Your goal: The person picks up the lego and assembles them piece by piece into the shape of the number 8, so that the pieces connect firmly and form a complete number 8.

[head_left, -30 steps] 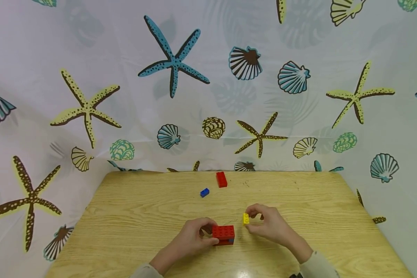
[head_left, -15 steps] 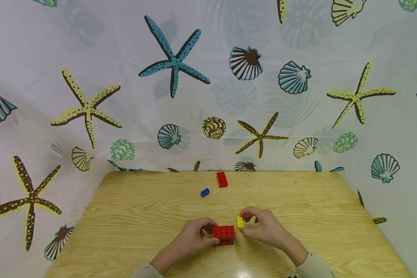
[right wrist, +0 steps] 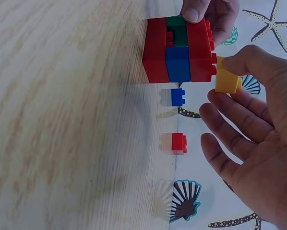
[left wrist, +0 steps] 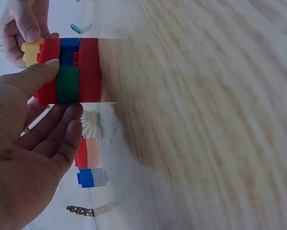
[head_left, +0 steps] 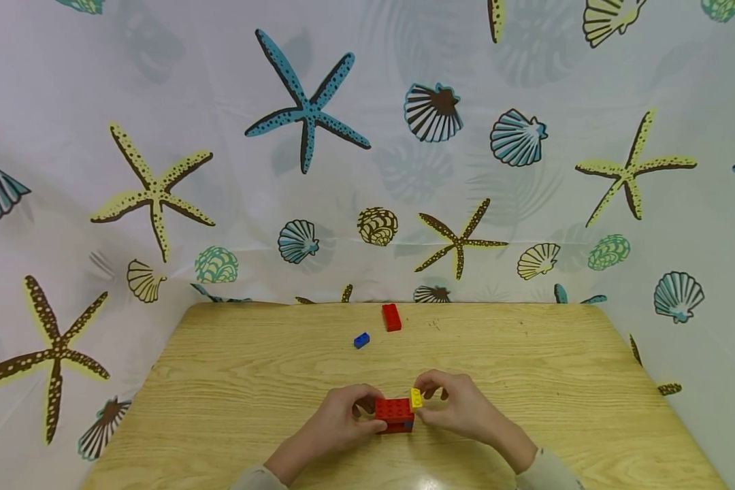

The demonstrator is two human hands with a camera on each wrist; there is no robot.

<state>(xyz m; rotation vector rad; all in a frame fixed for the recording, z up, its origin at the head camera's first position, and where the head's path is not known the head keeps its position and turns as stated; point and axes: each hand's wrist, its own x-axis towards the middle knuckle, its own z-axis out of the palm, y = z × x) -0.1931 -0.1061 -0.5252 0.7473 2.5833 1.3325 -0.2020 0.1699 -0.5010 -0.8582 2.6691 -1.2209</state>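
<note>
My left hand (head_left: 345,416) grips the left end of a block stack (head_left: 392,410) that stands on the table. Two red bricks form its bottom and top layers; between them sit a green brick (left wrist: 67,85) at the left end and a blue brick (right wrist: 177,64) at the right. My right hand (head_left: 459,410) pinches a small yellow brick (head_left: 416,399) between thumb and fingers, studs up. In the right wrist view the yellow brick (right wrist: 226,75) is right at the studs of the top red brick, over the stack's right end.
Farther back on the wooden table (head_left: 251,367) lie a small loose blue brick (head_left: 361,340) and a loose red brick (head_left: 391,318). A white cloth (head_left: 367,170) printed with shells and starfish hangs behind the table and along both sides.
My right hand has carried the yellow brick leftward from beside the stack to over its right end. The left hand and the stack have stayed in place.
</note>
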